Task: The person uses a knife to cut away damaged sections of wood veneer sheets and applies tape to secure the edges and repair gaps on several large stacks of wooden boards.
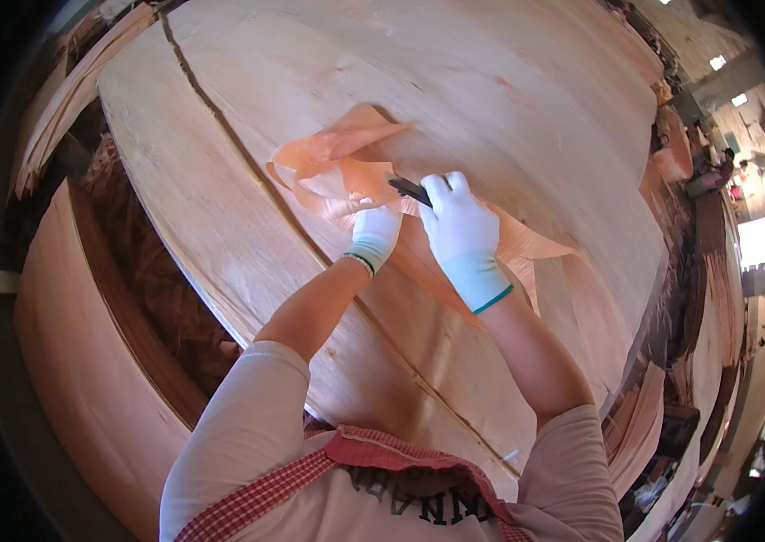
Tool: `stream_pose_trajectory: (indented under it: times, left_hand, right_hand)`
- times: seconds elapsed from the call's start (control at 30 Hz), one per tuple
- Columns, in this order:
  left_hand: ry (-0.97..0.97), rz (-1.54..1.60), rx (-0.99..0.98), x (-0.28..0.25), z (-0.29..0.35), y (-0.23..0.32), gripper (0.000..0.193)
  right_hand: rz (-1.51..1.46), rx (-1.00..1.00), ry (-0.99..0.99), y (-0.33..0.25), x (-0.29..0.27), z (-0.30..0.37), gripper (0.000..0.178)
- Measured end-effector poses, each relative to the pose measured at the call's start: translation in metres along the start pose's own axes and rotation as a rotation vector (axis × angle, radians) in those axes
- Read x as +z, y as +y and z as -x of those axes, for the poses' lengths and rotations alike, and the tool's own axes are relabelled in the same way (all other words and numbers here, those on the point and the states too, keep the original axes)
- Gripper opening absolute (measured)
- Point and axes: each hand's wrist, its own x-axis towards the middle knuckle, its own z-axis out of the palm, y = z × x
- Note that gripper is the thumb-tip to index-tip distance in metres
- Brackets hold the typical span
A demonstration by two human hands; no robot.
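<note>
Veneer strip [337,172], thin and orange-tinted, sits near mid-view on top of a big pale veneer stack [536,108]. Strip is curled and folded over itself ahead of the hands; more loose orange veneer [527,244] runs out to the right, past the right wrist.

Left hand [376,228]: white glove, pale green cuff with a dark green edge. Grip closed, fingers pinching the strip's near edge; fingertips partly lost in the fold.

Right hand [462,226]: same glove type. Grip closed around a dark-handled cutter [413,191], tip pointing left, right up at the curl. Can't tell if the tip touches the veneer. Hands close together, right a bit further forward.

Narrow brown line [202,93] crosses the stack diagonally, upper left to lower right, passing under the left forearm. Can't tell if it's a gap or a strip.

Left side: second veneer stack [93,316], curved by the lens, with shredded wood scraps [166,289] in the gap between. Right side: torn veneer edges [635,425], lit window [764,241], another person [712,179] far back. Wearer has a red checked apron [261,492] over a light T-shirt.
</note>
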Motion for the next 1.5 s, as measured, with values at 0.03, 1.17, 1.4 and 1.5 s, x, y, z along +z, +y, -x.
stream_pose_trajectory:
  times: [0.03,1.17,1.4,1.5]
  left_hand:
    - [-0.026,0.037,-0.031,-0.006,-0.001,0.002,0.021]
    - [-0.1,0.853,1.183,-0.043,0.502,0.321,0.02]
    - [-0.336,0.759,1.124,0.023,0.594,0.369,0.022]
    - [-0.425,0.685,1.254,0.03,0.612,0.408,0.024]
  right_hand:
    - [0.0,0.008,0.004,-0.003,-0.01,0.003,0.024]
    - [0.151,1.257,1.237,0.157,-0.446,0.798,0.054]
    - [0.283,1.907,1.056,0.019,-0.388,1.175,0.056]
    - [0.17,2.216,0.733,-0.046,-0.303,1.243,0.054]
